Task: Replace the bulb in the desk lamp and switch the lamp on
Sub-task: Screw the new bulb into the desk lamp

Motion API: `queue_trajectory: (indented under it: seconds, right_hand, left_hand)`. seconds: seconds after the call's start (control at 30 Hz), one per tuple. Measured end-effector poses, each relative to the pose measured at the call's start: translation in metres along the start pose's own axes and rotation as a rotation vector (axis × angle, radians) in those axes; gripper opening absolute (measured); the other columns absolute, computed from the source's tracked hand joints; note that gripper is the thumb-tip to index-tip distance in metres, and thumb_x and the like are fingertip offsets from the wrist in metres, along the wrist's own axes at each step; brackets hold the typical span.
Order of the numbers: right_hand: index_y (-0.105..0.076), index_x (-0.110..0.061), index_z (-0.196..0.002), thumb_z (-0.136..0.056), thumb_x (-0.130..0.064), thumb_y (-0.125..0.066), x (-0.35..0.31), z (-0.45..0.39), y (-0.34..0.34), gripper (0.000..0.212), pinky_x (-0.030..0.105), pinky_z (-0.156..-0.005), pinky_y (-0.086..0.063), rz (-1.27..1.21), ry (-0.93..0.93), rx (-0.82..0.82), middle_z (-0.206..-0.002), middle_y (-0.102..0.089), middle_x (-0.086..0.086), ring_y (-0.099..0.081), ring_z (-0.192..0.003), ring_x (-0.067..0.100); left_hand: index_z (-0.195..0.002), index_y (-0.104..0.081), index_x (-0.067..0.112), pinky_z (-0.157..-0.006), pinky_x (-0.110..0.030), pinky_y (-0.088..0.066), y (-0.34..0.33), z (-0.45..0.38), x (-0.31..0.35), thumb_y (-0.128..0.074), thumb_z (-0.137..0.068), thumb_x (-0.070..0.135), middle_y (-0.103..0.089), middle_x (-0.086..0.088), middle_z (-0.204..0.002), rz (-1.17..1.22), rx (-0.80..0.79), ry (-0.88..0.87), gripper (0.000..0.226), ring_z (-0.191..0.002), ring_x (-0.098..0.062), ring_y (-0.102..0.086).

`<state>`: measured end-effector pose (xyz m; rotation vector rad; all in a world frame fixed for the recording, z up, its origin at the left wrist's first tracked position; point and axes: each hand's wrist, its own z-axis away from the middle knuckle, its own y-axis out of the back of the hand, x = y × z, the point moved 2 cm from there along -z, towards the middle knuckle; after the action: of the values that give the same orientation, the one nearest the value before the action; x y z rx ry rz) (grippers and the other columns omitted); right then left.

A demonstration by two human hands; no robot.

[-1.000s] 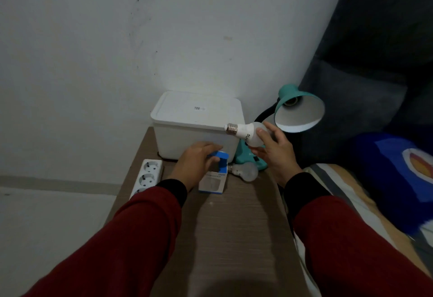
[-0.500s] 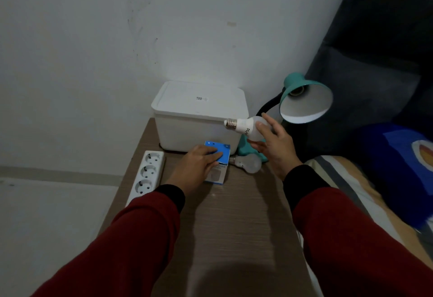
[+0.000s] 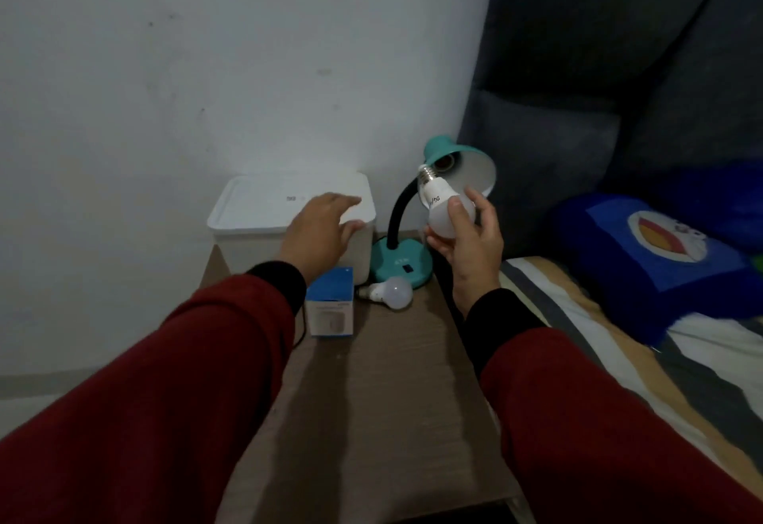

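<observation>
A teal desk lamp (image 3: pixel 399 264) stands at the back right of the wooden table, its shade (image 3: pixel 470 170) tilted toward me and its socket bare. My right hand (image 3: pixel 470 242) grips a white bulb (image 3: pixel 444 209), whose metal screw base points up at the socket, just below the shade's rim. My left hand (image 3: pixel 320 230) hovers with fingers spread in front of the white box, holding nothing. A second white bulb (image 3: pixel 392 292) lies on the table in front of the lamp's base. A blue and white bulb carton (image 3: pixel 330 302) stands beside it.
A white lidded box (image 3: pixel 256 209) stands against the wall at the table's back left. The wooden table (image 3: pixel 371 420) runs toward me. A bed with a striped sheet (image 3: pixel 611 350) and a blue pillow (image 3: pixel 660 259) lies to the right, a dark headboard (image 3: pixel 619 69) behind it.
My right hand has lifted the bulb and turned its base up toward the lamp socket. My left hand has let go of the carton and risen in front of the white box.
</observation>
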<state>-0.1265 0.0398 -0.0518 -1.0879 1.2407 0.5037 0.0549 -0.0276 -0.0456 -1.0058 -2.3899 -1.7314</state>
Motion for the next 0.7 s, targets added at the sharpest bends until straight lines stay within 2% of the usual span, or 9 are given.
queue_trajectory:
  seconds: [0.07, 0.13, 0.2, 0.3, 0.43, 0.57, 0.63, 0.7]
  right_hand:
    - [-0.054, -0.029, -0.115, -0.091, -0.023, -0.059, -0.002, -0.006, 0.011, 0.026, 0.025, -0.067, -0.057, 0.042, 0.042, 0.086, -0.121, -0.054, 0.007, -0.063, -0.096, 0.022]
    - [-0.054, -0.024, -0.121, -0.088, -0.022, -0.063, 0.0, -0.016, 0.019, 0.035, 0.023, -0.067, -0.057, 0.077, 0.029, 0.134, -0.111, -0.055, 0.0, -0.061, -0.09, 0.014]
    - [-0.052, -0.028, -0.126, -0.077, -0.025, -0.069, 0.004, -0.027, 0.022, 0.052, 0.031, -0.078, -0.058, 0.145, 0.004, 0.154, -0.113, -0.055, 0.0, -0.061, -0.097, 0.017]
    - [-0.047, -0.04, -0.124, -0.06, -0.037, -0.066, 0.005, -0.042, 0.018, 0.067, 0.045, -0.093, -0.053, 0.348, -0.014, 0.183, -0.125, -0.052, 0.007, -0.059, -0.109, 0.026]
    - [-0.043, -0.033, -0.135, -0.075, -0.03, -0.068, 0.004, -0.058, 0.009, 0.065, 0.044, -0.101, -0.047, 0.467, -0.017, 0.146, -0.13, -0.052, 0.011, -0.055, -0.115, 0.027]
    - [-0.041, -0.032, -0.138, -0.078, -0.03, -0.068, 0.006, -0.071, 0.002, 0.066, 0.039, -0.104, -0.044, 0.489, -0.026, 0.122, -0.133, -0.051, 0.011, -0.052, -0.12, 0.027]
    - [-0.039, -0.031, -0.139, -0.08, -0.031, -0.068, 0.008, -0.073, 0.0, 0.066, 0.034, -0.101, -0.044, 0.478, -0.023, 0.122, -0.132, -0.052, 0.01, -0.052, -0.12, 0.026]
    - [-0.039, -0.03, -0.137, -0.082, -0.031, -0.067, 0.009, -0.075, -0.002, 0.062, 0.03, -0.092, -0.046, 0.419, -0.028, 0.146, -0.123, -0.055, 0.007, -0.056, -0.112, 0.024]
  left_hand:
    - [-0.131, -0.054, 0.011, -0.101, -0.032, -0.039, 0.006, -0.022, 0.023, -0.058, -0.091, 0.022, -0.058, -0.014, -0.129, 0.036, 0.006, -0.053, 0.041, -0.118, -0.028, -0.055]
    - [-0.133, -0.052, 0.012, -0.101, -0.028, -0.038, 0.006, -0.043, 0.044, -0.058, -0.092, 0.021, -0.057, -0.014, -0.13, 0.056, -0.006, -0.109, 0.042, -0.118, -0.027, -0.055]
    - [-0.135, -0.049, 0.014, -0.102, -0.025, -0.035, 0.002, -0.061, 0.063, -0.057, -0.092, 0.02, -0.056, -0.013, -0.133, 0.061, -0.037, -0.144, 0.045, -0.12, -0.026, -0.054]
    - [-0.139, -0.044, 0.015, -0.104, -0.019, -0.029, -0.005, -0.08, 0.081, -0.055, -0.093, 0.017, -0.051, -0.01, -0.14, 0.08, -0.079, -0.153, 0.048, -0.126, -0.023, -0.05]
    - [-0.139, -0.045, 0.02, -0.104, -0.015, -0.03, -0.014, -0.096, 0.086, -0.053, -0.094, 0.013, -0.053, -0.008, -0.139, 0.128, -0.118, -0.119, 0.046, -0.126, -0.022, -0.053]
    - [-0.134, -0.051, 0.021, -0.099, -0.009, -0.03, -0.015, -0.1, 0.084, -0.054, -0.093, 0.01, -0.06, -0.008, -0.132, 0.145, -0.109, -0.125, 0.043, -0.117, -0.022, -0.06]
    - [-0.132, -0.053, 0.02, -0.097, -0.004, -0.028, -0.013, -0.1, 0.084, -0.056, -0.092, 0.008, -0.059, -0.009, -0.133, 0.176, -0.116, -0.115, 0.042, -0.116, -0.02, -0.061]
    - [-0.131, -0.055, 0.019, -0.092, 0.0, -0.027, -0.012, -0.101, 0.084, -0.057, -0.091, 0.007, -0.06, -0.008, -0.132, 0.203, -0.124, -0.102, 0.042, -0.113, -0.019, -0.063]
